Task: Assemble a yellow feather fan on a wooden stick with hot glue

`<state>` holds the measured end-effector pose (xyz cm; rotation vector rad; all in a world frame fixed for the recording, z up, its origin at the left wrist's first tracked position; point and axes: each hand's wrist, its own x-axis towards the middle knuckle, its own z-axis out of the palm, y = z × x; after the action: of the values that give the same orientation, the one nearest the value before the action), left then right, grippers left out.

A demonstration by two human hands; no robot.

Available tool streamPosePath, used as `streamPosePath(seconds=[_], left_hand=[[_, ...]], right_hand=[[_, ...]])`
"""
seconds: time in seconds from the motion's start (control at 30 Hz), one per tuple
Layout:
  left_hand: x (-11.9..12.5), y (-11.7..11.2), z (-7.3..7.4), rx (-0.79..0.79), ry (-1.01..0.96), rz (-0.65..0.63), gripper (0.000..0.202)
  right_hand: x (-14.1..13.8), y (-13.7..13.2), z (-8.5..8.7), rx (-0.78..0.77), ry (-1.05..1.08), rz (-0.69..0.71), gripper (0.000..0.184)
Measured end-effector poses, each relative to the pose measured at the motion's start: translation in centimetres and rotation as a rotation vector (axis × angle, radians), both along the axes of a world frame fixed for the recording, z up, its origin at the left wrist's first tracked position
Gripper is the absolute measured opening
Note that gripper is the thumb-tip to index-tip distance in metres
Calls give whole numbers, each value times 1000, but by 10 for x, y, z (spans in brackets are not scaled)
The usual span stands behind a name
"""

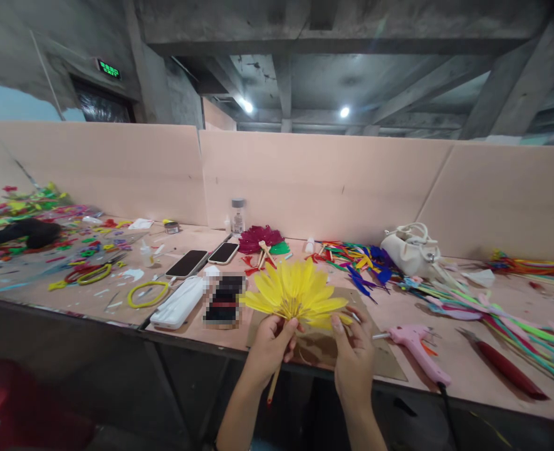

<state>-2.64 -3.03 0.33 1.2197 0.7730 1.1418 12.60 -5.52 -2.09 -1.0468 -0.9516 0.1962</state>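
A yellow feather fan point(296, 289) on a thin wooden stick is held upright over the table's front edge. My left hand point(271, 343) is closed round the stick just below the feathers, and the stick's end pokes out under it. My right hand point(353, 348) pinches the lowest yellow feather at the fan's right side. Under both hands lies a brown cardboard sheet point(390, 363).
A pink glue gun point(415, 346) lies right of my hands, red-handled scissors point(507, 366) further right. Two phones point(204, 259), a white power bank point(177, 303), a dark red fan point(260, 238), a white handbag point(411, 250) and piles of coloured feathers point(507, 322) cover the table.
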Motion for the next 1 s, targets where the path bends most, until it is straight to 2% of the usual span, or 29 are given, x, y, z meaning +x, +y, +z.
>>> streamPosePath(seconds=[0.13, 0.3, 0.47, 0.63, 0.77, 0.87, 1.0], left_hand=[[-1, -2, 1, -5, 43, -37, 50], [-3, -1, 1, 24, 80, -94, 49], [-4, 1, -2, 37, 115, -100, 49], [-4, -3, 0, 24, 164, -58, 43], [-5, -6, 2, 60, 277, -21, 45], [-4, -5, 2, 68, 337, -22, 48], [-2, -4, 2, 54, 304, -17, 48]], right_hand=[[13, -2, 11, 26, -145, -78, 25], [22, -3, 22, -26, -335, -137, 30], [21, -4, 22, -51, -358, -159, 31], [19, -2, 20, -2, -414, -204, 30], [19, -3, 22, 41, -495, -247, 30], [19, -3, 25, 41, -535, -225, 27], [19, 0, 26, 47, -490, -186, 26]])
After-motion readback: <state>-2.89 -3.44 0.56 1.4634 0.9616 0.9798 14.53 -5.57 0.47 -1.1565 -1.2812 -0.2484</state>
